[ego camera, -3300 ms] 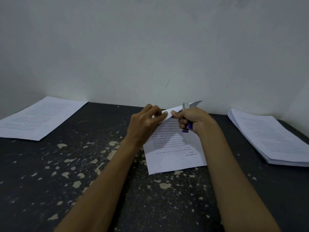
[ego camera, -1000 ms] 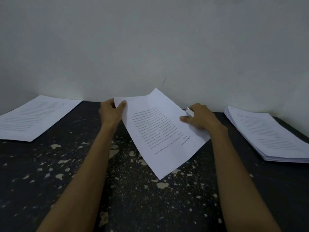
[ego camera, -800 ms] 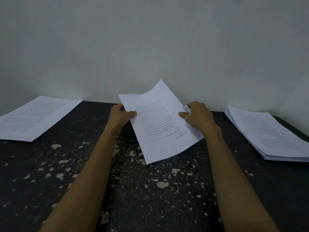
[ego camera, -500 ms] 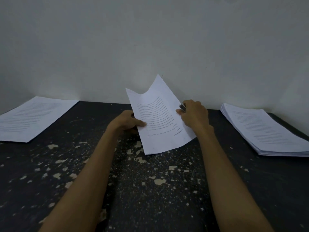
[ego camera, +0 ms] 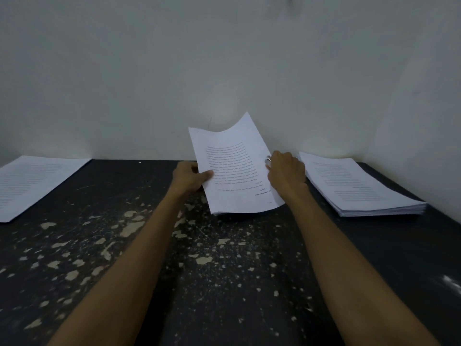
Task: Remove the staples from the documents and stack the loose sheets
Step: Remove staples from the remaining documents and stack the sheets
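Sheets (ego camera: 239,201) now steeper, print (ego camera: 230,166) illegible

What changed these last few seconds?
The white printed sheets rose from flat on the dark speckled table to nearly upright. The left hand moved to grip their left edge, the right hand their right. The left paper pile and right paper pile stayed.

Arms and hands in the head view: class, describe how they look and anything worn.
The left arm and right arm are bare up to the frame's edge: no sleeve, watch or bracelet shows. The left hand and right hand wear no gloves.
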